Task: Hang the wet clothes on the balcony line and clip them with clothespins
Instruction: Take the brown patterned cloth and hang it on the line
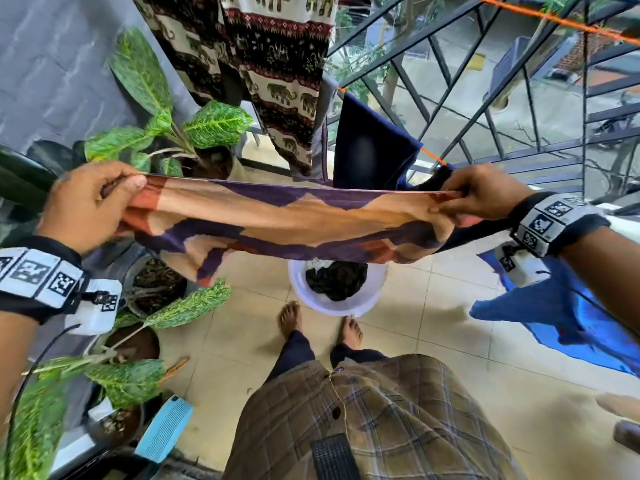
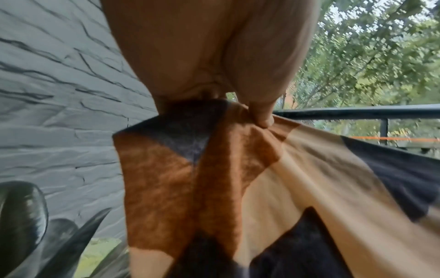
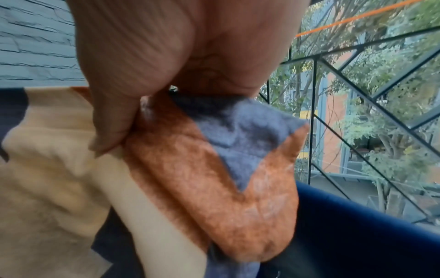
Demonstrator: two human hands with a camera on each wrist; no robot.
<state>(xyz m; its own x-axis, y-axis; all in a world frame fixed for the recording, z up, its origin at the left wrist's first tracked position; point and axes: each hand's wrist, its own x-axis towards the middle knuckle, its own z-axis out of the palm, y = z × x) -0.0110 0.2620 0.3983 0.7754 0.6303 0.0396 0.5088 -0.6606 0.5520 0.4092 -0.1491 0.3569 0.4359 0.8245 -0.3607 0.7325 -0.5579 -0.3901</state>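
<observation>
Head view: a patterned cloth [image 1: 277,216] in tan, rust and dark purple is stretched level across mid-frame, its left end pinched by the left hand [image 1: 86,206] and its right end by the right hand [image 1: 481,199], the fingers of each clamped on the top edge. Below the cloth, at centre, a white basin [image 1: 346,306] on the tiled floor [image 1: 433,327] holds dark laundry, just ahead of two bare feet. An orange line [image 1: 433,156] runs from the upper right past the railing [image 1: 519,109] and carries a navy garment [image 1: 370,147]; an elephant-print garment [image 1: 277,64] hangs at the top centre, and a blue garment [image 1: 561,317] hangs at the right edge. Potted plants [image 1: 166,126] fill the left side. Left wrist view: only here the thumb tip is seen pressing a rust corner of the cloth [image 2: 214,169] into a gathered fold, with a grey stone wall [image 2: 59,94] behind. Right wrist view: only here the thumb is seen clamping the opposite rust-and-grey corner [image 3: 214,169], the line crossing the upper right of the frame
</observation>
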